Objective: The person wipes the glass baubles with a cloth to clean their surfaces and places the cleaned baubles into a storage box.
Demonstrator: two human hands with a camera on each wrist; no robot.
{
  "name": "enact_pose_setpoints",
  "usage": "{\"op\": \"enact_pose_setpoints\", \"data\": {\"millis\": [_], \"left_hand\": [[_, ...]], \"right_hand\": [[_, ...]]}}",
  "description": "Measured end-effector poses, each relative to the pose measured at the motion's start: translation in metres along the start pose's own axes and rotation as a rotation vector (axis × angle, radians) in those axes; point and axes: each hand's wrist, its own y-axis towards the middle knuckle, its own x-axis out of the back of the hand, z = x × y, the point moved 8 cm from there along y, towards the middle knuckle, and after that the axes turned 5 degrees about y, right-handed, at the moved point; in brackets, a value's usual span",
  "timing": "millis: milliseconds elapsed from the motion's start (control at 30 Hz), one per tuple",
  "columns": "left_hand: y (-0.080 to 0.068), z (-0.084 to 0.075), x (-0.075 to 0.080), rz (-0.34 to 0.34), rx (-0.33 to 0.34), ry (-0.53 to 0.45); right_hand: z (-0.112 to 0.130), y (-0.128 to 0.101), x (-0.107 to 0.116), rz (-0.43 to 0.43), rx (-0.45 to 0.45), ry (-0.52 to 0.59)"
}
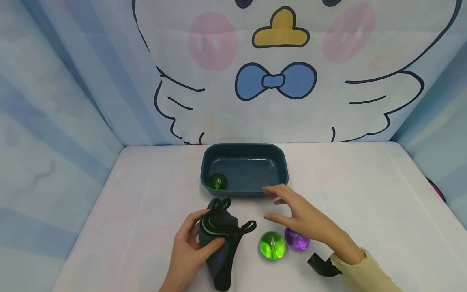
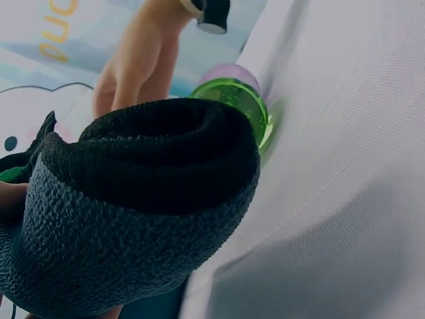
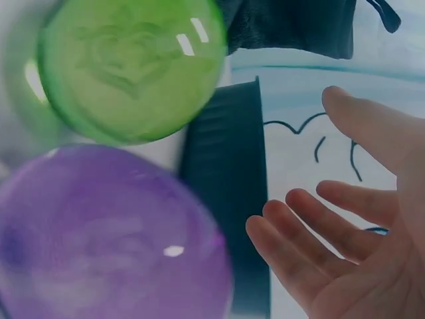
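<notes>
We grip the pouch (image 1: 218,237) with our left hand (image 1: 189,251) just before the tray (image 1: 282,172); our right hand (image 1: 303,219), fingers spread, hovers over two balls (image 1: 272,245) and risks nudging them away

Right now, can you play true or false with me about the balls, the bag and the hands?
1. A green ball sits inside the dark tray. True.
2. The left hand holds the dark pouch. True.
3. The right hand is squeezing the purple ball. False: its fingers are spread and hold nothing, above the table near the tray.
4. Three balls lie on the table outside the tray. False: only two, a second green ball and the purple one, side by side.
5. The tray holds a purple ball. False: only the green one shows inside.
</notes>
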Motion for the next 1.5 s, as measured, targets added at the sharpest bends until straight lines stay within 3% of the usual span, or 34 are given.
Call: {"op": "enact_pose_setpoints", "data": {"millis": [233,700,967,1267,1500], "left_hand": [[0.000,0.002,-0.001,-0.007,0.011,0.018],[-0.005,0.012,0.000,-0.023,0.058,0.043],[-0.006,0.011,-0.004,-0.015,0.057,0.045],[-0.006,0.012,-0.005,-0.003,0.064,0.031],[-0.004,0.011,-0.004,0.000,0.062,0.032]], "right_hand": [[-0.012,-0.018,-0.007,0.036,-0.007,0.004],[-0.015,-0.041,-0.031,0.095,-0.014,-0.097],[-0.008,-0.045,-0.035,0.139,0.024,-0.114],[-0.008,-0.044,-0.039,0.176,0.031,-0.259],[-0.006,-0.043,-0.040,0.140,0.073,-0.290]]}}
